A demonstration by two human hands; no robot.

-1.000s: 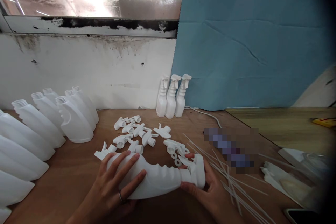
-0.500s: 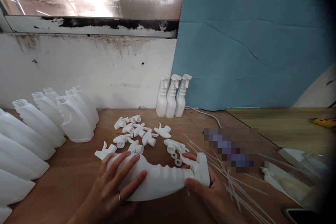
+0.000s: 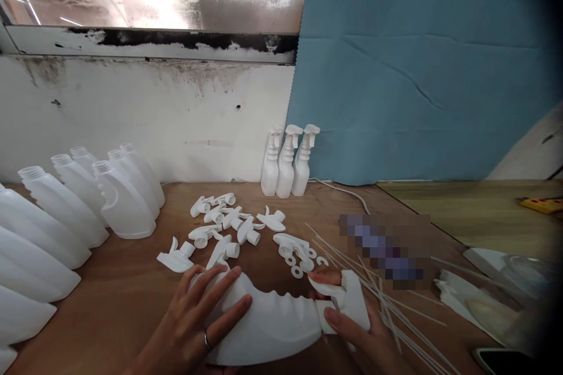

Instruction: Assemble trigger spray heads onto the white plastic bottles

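Spray bottle (image 3: 272,328) lying sideways in front of us, low over the near part of the worktop (image 3: 109,293), base to our left and neck to our right, and both hands are on it! Our left hand (image 3: 189,316) has its grip clamped over the broad body, fingers spread wide, presumably to stop that smooth, rounded shape from rolling or twisting. Our right hand (image 3: 369,334) is closed around the collar of the trigger head (image 3: 354,302), thumb pressed on the near side, fingers behind; that grip looks chosen for control right at the joint. Whether the bottle's underside touches the wood, we cannot tell. Beyond, loose trigger heads (image 3: 202,237) lie scattered within easy reach, with washers (image 3: 293,273) and thin tubes (image 3: 382,299) nearer our right side. Over on our left, open-necked bottles (image 3: 129,205) stand in rows, while three bottles with heads on (image 3: 285,176) stand together by the wall, likely to keep the two sorts from mixing.
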